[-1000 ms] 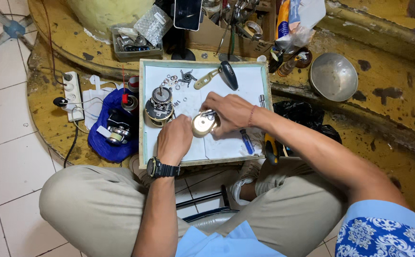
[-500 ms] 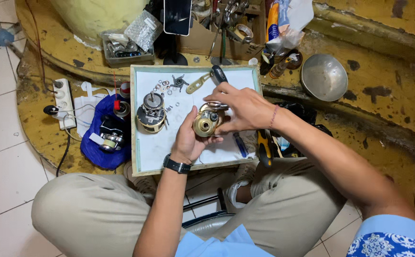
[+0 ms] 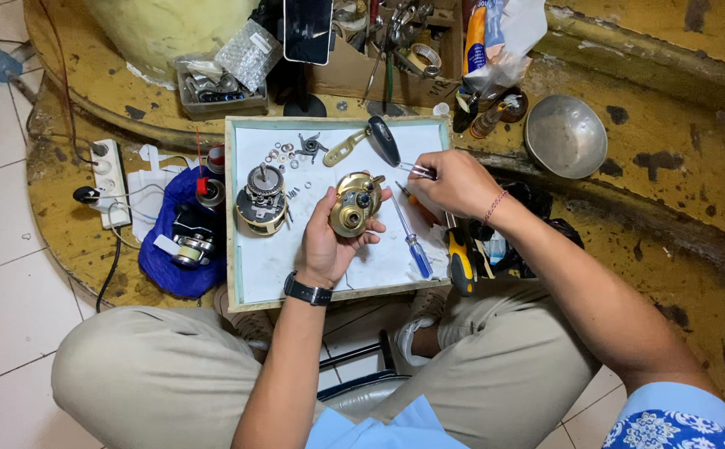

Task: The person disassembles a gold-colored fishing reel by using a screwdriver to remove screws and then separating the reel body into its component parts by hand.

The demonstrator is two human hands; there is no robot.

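Gold fishing-reel body (image 3: 354,205) sits above the white tray (image 3: 254,274), cradled in the left hand (image 3: 327,241) with fingers curled round it, while the right hand (image 3: 454,183) beside it pinches tweezers (image 3: 416,170).

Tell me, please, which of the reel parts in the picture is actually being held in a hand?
The gold-coloured reel body, cradled in the left hand above the white tray. The grey spool assembly stands untouched on the tray further left.
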